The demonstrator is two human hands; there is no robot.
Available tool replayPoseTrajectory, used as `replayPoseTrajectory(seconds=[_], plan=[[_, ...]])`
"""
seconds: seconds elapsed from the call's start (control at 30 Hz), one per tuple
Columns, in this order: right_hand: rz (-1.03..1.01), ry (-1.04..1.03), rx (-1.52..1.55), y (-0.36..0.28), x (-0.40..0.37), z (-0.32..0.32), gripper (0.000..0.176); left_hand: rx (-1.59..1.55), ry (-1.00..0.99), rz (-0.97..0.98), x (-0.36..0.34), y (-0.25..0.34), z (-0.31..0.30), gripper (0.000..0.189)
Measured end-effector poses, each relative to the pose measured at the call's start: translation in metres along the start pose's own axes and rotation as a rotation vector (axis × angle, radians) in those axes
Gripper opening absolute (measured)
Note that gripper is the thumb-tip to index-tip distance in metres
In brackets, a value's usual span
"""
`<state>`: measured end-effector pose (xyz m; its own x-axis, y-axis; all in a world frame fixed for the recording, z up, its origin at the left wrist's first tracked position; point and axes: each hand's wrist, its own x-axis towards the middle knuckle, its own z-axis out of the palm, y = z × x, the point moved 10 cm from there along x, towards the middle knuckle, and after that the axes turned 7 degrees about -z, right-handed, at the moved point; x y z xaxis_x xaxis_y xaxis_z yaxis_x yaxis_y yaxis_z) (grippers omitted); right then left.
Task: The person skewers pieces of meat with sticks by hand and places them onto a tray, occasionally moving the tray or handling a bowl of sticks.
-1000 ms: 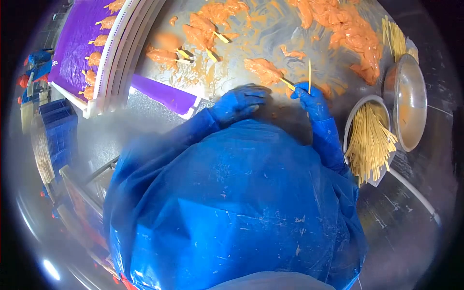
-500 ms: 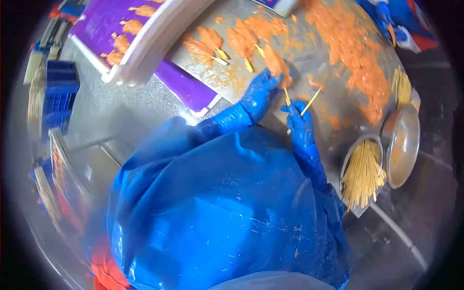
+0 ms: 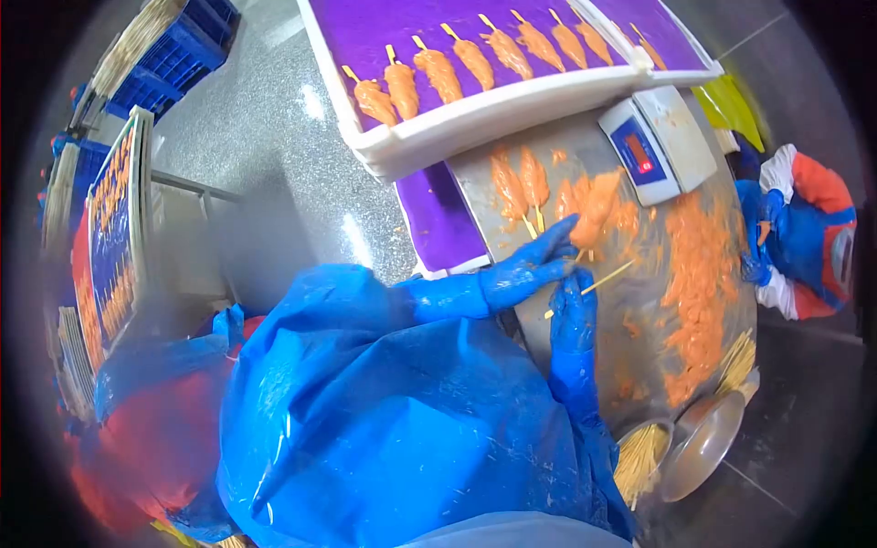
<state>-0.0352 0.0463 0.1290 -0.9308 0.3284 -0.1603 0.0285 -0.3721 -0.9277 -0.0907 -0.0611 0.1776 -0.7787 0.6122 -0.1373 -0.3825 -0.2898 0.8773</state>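
Both my hands wear blue gloves over the metal table (image 3: 607, 342). My left hand (image 3: 539, 269) has its fingers stretched out beside a meat skewer (image 3: 596, 212), which rises from between my hands. My right hand (image 3: 574, 297) is closed around wooden sticks; one loose stick (image 3: 607, 277) points up to the right from it. Left of the held skewer, two meat skewers (image 3: 523, 187) lie with their sticks towards me. A mound of orange marinated meat (image 3: 699, 297) covers the table's right part.
A white-rimmed tray (image 3: 493, 114) with purple lining holds several skewers. A scale (image 3: 653, 146) stands beside it. Sticks fill a container (image 3: 641, 457) near a metal bowl (image 3: 703, 447). Another person (image 3: 808, 233) is at the right; someone in red and blue (image 3: 174, 402) is at the left.
The camera view has turned, bringing the tray, the scale and the other people further into view. My left hand's fingers have spread away from the meat; my right hand still grips sticks.
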Motion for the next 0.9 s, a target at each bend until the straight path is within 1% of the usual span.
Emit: replayPoseTrajectory(seconds=[0.03, 0.07, 0.13, 0.2, 0.23, 0.3, 0.33, 0.37, 0.4, 0.43, 0.47, 0.53, 0.57, 0.6, 0.67, 0.73, 0.77, 0.8, 0.87, 0.9], plan=[[-0.017, -0.078, -0.067, 0.004, 0.018, 0.002, 0.014, 0.066, -0.017, 0.077, -0.001, 0.007, -0.016, 0.068], [-0.051, -0.165, -0.127, -0.001, 0.034, 0.011, 0.019, 0.065, -0.018, 0.091, -0.011, 0.017, -0.03, 0.068], [-0.077, -0.175, -0.162, -0.011, 0.072, 0.035, 0.018, 0.097, -0.098, 0.032, -0.037, 0.049, -0.053, 0.062], [-0.041, -0.22, -0.296, -0.02, 0.104, 0.066, 0.015, 0.061, -0.082, -0.013, -0.06, 0.066, -0.09, 0.051], [-0.039, -0.232, -0.304, -0.031, 0.115, 0.092, 0.015, 0.054, -0.073, -0.004, -0.071, 0.082, -0.104, 0.051], [-0.012, -0.463, -0.323, -0.051, 0.123, 0.175, 0.016, 0.172, 0.179, 0.153, -0.101, 0.129, -0.148, 0.045], [-0.036, -0.507, -0.386, -0.055, 0.132, 0.211, 0.018, 0.169, 0.201, 0.16, -0.111, 0.137, -0.167, 0.045], [-0.062, -0.548, -0.45, -0.054, 0.142, 0.244, 0.02, 0.249, 0.295, 0.23, -0.123, 0.152, -0.189, 0.044], [0.002, -0.513, -0.47, -0.037, 0.159, 0.267, 0.022, 0.328, 0.386, 0.299, -0.132, 0.166, -0.206, 0.044], [-0.044, -0.562, -0.482, -0.031, 0.169, 0.3, 0.024, 0.272, 0.45, 0.33, -0.141, 0.181, -0.215, 0.045], [0.042, -0.614, -0.491, -0.019, 0.175, 0.329, 0.028, 0.267, 0.461, 0.337, -0.145, 0.183, -0.226, 0.045], [0.054, -0.676, -0.435, -0.002, 0.182, 0.372, 0.026, 0.18, 0.558, 0.415, -0.16, 0.192, -0.25, 0.047], [0.052, -0.691, -0.43, 0.01, 0.186, 0.394, 0.024, 0.152, 0.61, 0.416, -0.168, 0.191, -0.264, 0.048], [0.039, -0.67, -0.475, 0.019, 0.19, 0.408, 0.021, 0.149, 0.62, 0.42, -0.172, 0.19, -0.271, 0.048], [0.029, -0.681, -0.513, 0.041, 0.203, 0.429, 0.019, 0.098, 0.701, 0.448, -0.185, 0.19, -0.291, 0.048], [-0.074, -0.821, -0.577, 0.062, 0.213, 0.446, 0.021, 0.075, 0.742, 0.455, -0.192, 0.193, -0.294, 0.048], [0.017, -0.874, -0.556, 0.089, 0.223, 0.447, 0.024, 0.056, 0.776, 0.465, -0.196, 0.19, -0.302, 0.047], [0.021, -0.875, -0.555, 0.088, 0.221, 0.45, 0.024, 0.056, 0.779, 0.462, -0.196, 0.188, -0.308, 0.047], [-0.009, -0.754, -0.737, 0.079, 0.229, 0.442, 0.026, 0.081, 0.768, 0.511, -0.197, 0.189, -0.321, 0.045], [-0.093, -0.818, -0.746, 0.06, 0.218, 0.446, 0.027, 0.083, 0.766, 0.509, -0.196, 0.192, -0.327, 0.045]])
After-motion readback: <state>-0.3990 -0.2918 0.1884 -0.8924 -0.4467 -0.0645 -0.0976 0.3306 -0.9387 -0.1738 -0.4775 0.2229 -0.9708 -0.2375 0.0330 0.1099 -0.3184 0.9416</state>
